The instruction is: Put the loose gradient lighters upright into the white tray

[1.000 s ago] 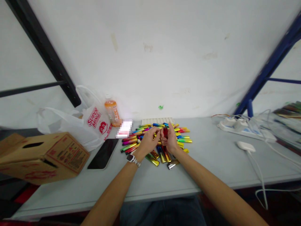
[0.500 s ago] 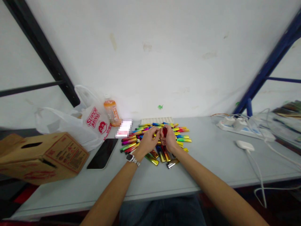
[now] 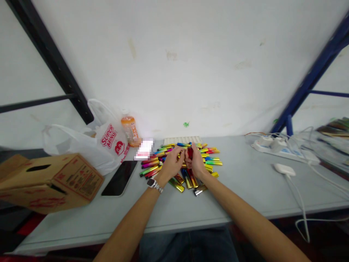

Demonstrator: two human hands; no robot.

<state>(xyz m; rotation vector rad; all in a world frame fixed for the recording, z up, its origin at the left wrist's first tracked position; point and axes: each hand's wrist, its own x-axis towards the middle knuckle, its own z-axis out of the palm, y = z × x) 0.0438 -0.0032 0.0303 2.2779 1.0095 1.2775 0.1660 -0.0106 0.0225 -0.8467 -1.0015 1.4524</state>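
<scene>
We see the fingers of the right hand (image 3: 196,162) closed around a shiny red piece (image 3: 190,153), which stands up between the thumb and curled fingers, over the middle of the pile of shiny pieces (image 3: 187,179). The fingers of the left hand (image 3: 172,163) are bent close beside it, above the pile; we cannot tell whether they grip anything. Beneath both hands, the pile fans out on the grey bench (image 3: 245,185) in gold, red, green, blue and magenta.

Just behind the pile we find a pale gridded strip (image 3: 182,139). To the pile's left lie a dark-screened phone (image 3: 120,178) and, farther out, a cardboard box (image 3: 73,178) whose inside we cannot see. Behind-left of the pile stand an orange-labelled bottle (image 3: 132,131) and a white plastic bag (image 3: 109,142), its contents unclear to us. Well right of the pile, a power strip (image 3: 289,151) holds white plugs (image 3: 278,144).
</scene>
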